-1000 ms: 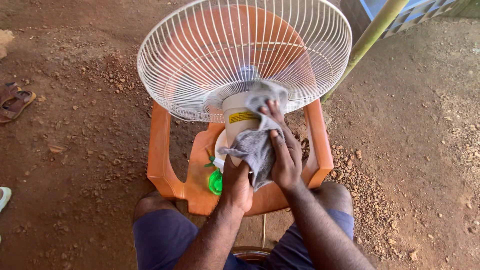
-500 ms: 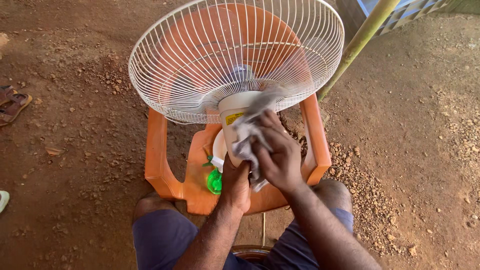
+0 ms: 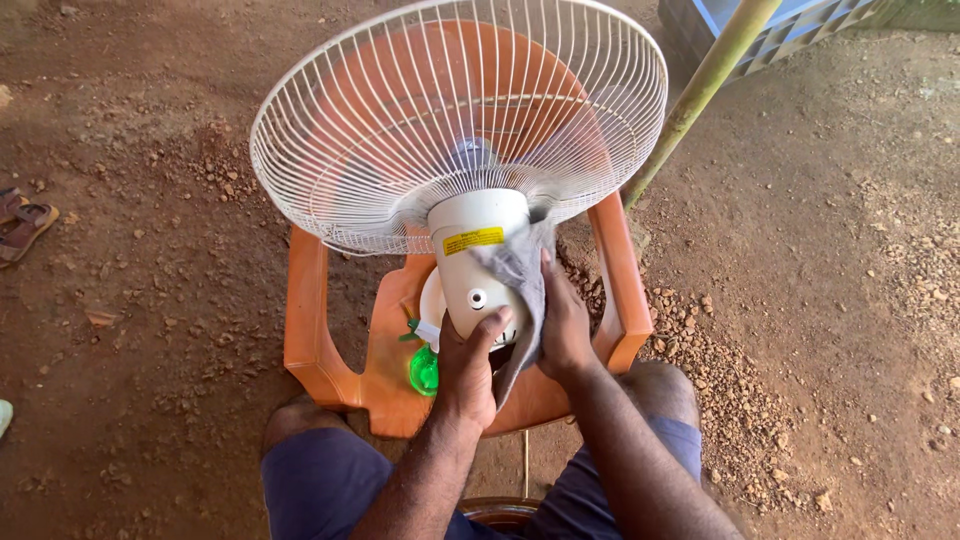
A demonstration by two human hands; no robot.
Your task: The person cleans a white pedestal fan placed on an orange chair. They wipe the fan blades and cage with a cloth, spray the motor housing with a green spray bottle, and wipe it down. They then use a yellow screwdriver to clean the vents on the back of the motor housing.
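1. Head view, what we cannot see well: the fan (image 3: 460,150) lies tipped on the orange plastic chair (image 3: 320,340), and its wire guard (image 3: 350,180) covers most of the chair back. The green bottle (image 3: 424,370) on the seat is half hidden behind the motor housing (image 3: 478,265). A stand or stool between our knees is cut off at the bottom edge, so we cannot tell which it is.
2. Our left hand (image 3: 470,370) is closed around the lower end of the white motor housing, thumb up against it.
3. Our right hand (image 3: 563,330) presses the grey cloth (image 3: 520,275) flat against the housing's right side; its fingers are mostly covered by the cloth.
4. Surroundings: reddish dirt ground (image 3: 150,300) strewn with small stones, a sandal (image 3: 25,225) at the left edge, a green pole (image 3: 700,95) slanting at upper right, and a blue crate (image 3: 790,30) cut off behind it.
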